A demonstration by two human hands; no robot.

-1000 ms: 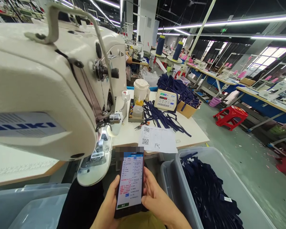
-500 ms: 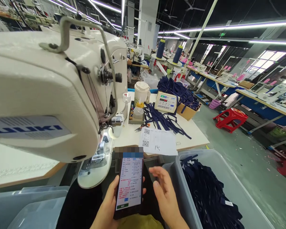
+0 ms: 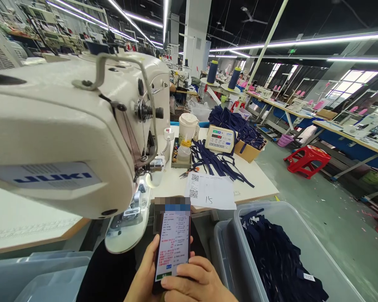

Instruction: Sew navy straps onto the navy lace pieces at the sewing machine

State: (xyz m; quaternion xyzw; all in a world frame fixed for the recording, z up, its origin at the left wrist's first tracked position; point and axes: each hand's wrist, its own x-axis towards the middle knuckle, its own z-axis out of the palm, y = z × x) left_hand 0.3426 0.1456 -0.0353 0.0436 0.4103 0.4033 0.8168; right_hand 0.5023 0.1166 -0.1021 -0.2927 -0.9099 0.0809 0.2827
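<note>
A smartphone (image 3: 174, 247) is upright in my left hand (image 3: 145, 268), its lit screen facing me with lines of text, some in red, and a green button at the bottom. My left thumb lies along its left edge, and fingertips show at the right edge. Across the lower right of the phone reaches my right hand (image 3: 198, 281), fingers apart and loosely bent, a fingertip at the screen beside the green button. Beyond the phone, a paper sheet (image 3: 211, 191) with QR codes and a handwritten 15 lies on the table (image 3: 255, 184).
On the left stands a JUKI sewing machine (image 3: 59, 126). A clear plastic bin (image 3: 290, 205) with dark fabric pieces is at the right. Dark blue strips (image 3: 214, 159), scissors (image 3: 189, 172), a cup (image 3: 188, 126) and a control panel (image 3: 220, 139) are on the table. A red stool (image 3: 307, 161) stands farther right.
My right hand has moved left from beside the phone onto its lower part. My left hand still holds the phone. The view has shifted slightly.
</note>
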